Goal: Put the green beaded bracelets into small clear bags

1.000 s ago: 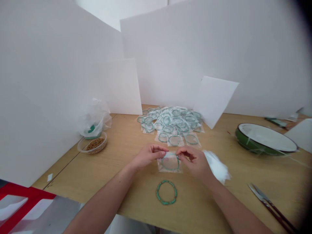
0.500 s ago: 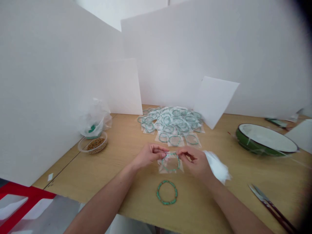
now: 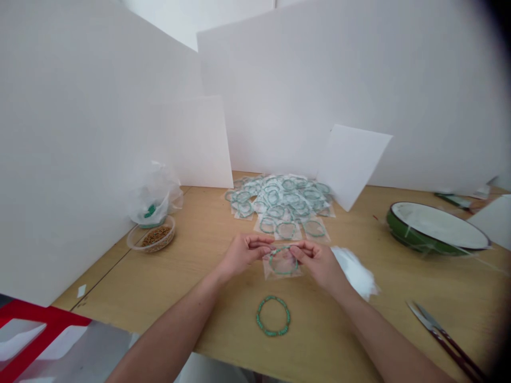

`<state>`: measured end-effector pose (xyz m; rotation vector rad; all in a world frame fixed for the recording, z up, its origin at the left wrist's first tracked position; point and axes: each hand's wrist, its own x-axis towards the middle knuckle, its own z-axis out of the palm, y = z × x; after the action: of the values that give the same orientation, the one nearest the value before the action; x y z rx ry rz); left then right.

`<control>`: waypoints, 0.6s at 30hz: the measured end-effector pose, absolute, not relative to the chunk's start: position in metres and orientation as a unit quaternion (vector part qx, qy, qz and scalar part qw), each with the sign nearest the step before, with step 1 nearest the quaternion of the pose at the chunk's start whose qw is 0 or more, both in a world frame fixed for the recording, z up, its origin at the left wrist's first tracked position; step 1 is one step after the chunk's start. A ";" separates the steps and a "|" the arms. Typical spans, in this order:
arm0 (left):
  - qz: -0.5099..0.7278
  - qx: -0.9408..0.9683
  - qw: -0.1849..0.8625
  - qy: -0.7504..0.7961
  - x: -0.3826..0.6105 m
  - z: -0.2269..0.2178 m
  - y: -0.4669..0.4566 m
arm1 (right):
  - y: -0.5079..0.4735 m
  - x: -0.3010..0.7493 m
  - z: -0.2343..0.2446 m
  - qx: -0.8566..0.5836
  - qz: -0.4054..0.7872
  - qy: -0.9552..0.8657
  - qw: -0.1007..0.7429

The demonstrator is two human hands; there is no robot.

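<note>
Bag (image 3: 284, 263) contains bracelet (image 3: 283, 274); left hand (image 3: 242, 256) and right hand (image 3: 319, 261) pinch its upper edge. Tub (image 3: 136, 241) holds brown beads (image 3: 157, 236). Open tabletop (image 3: 205, 226) extends between tub and left hand.

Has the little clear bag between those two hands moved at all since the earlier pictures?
Yes, slightly: judged against the loose beaded bracelet, which lies where it was, the clear bag has shifted a little right and forward.
</note>
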<state>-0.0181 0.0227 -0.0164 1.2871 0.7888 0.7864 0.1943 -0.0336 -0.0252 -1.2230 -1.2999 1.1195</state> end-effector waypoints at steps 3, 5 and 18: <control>0.366 0.538 0.681 0.337 -0.029 -0.010 0.030 | -0.031 0.209 -0.023 -0.511 0.456 -0.503 0.528; 0.391 0.517 0.685 0.332 -0.034 -0.006 0.034 | -0.029 0.216 -0.022 -0.516 0.447 -0.483 0.549; 0.327 0.599 0.645 0.344 -0.010 -0.026 0.020 | -0.038 0.193 -0.017 -0.499 0.460 -0.537 0.502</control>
<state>-0.0102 0.0197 -0.0265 1.3641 0.7823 0.7443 0.1927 -0.0381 -0.0167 -1.2049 -1.2967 1.1110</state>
